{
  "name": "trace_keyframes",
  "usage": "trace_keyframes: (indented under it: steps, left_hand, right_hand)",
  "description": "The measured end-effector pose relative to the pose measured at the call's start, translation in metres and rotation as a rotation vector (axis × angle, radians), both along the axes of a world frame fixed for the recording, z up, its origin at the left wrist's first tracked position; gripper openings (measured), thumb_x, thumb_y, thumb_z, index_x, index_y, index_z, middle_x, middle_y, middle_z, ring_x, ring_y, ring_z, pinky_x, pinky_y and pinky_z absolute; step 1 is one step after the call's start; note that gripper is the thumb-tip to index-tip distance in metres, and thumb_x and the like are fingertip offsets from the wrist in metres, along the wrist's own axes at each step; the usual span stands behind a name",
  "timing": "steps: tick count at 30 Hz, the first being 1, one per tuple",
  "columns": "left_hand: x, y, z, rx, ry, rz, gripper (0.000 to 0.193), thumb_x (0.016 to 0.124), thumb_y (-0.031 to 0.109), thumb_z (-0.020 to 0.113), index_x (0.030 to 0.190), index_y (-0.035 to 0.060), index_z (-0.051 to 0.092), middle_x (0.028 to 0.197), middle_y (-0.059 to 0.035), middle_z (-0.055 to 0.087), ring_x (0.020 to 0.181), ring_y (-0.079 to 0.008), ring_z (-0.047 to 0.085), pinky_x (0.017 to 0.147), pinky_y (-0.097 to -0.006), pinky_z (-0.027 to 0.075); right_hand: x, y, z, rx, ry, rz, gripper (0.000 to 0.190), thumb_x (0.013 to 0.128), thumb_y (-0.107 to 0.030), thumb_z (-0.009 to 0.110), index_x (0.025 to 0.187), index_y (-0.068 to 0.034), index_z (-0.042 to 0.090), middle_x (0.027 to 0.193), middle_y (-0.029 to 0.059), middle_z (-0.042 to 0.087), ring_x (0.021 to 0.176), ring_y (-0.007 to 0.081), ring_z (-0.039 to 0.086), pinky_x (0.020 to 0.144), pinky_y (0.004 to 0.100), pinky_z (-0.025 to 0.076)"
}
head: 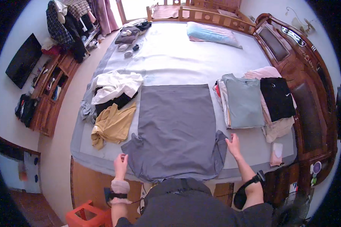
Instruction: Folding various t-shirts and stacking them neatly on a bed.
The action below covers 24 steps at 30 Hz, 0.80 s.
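A dark grey T-shirt [177, 127] lies spread flat on the bed, its hem away from me and its collar end at the near bed edge. Its short sleeves stick out to both sides. My left hand [121, 162] is just below the left sleeve, fingers loosely bent, with nothing seen in it. Beside the right sleeve is my right hand [233, 145], thumb and fingers apart and holding nothing. Its fingertips are close to the cloth; whether they touch it I cannot tell.
Left of the T-shirt lie a crumpled mustard garment [113, 124] and a white garment [118, 86] over black cloth. To the right are a folded grey-green shirt [243, 102] on a stack, folded black clothing [277, 99] and a tissue pack [276, 154]. A red stool [88, 215] stands lower left.
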<state>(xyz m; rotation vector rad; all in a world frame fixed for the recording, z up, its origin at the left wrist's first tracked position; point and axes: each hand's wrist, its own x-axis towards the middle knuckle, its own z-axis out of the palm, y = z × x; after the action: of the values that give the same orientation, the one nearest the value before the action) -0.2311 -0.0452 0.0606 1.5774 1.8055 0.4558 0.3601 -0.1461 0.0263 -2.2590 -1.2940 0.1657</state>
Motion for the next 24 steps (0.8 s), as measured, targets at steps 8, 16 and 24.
trace_keyframes:
  steps: [8,16,24]
  left_hand:
    - [0.053,0.027,-0.048,0.105,0.37,0.178,0.074,0.071,0.035,0.08,0.119,-0.0055,0.04,0.109,-0.0291,0.056,0.1,-0.0416,0.056,0.089,-0.043,0.044]
    - [-0.033,0.014,-0.119,0.245,-0.192,0.467,0.042,0.082,0.017,0.069,0.113,-0.0002,0.045,0.096,-0.0176,0.058,0.091,-0.025,0.058,0.081,-0.036,0.045]
    - [-0.003,0.002,-0.056,0.631,-0.161,0.463,0.024,0.094,0.005,0.048,0.118,0.0031,0.049,0.097,-0.0169,0.063,0.081,-0.0271,0.061,0.074,-0.035,0.047]
  right_hand:
    - [0.002,-0.029,-0.063,-0.041,0.17,-0.007,0.053,0.083,-0.019,0.066,0.128,-0.003,0.041,0.09,0.0132,0.061,0.075,0.0205,0.059,0.065,0.0339,0.047]
    - [-0.004,-0.067,-0.027,0.356,1.042,-0.454,0.038,0.085,-0.005,0.054,0.121,-0.008,0.045,0.074,0.0025,0.054,0.057,0.0103,0.05,0.049,0.0267,0.041]
    - [0.018,-0.099,-0.098,0.219,0.771,-0.408,0.034,0.084,0.0,0.049,0.116,-0.009,0.047,0.077,0.0034,0.056,0.058,0.011,0.052,0.046,0.0252,0.043]
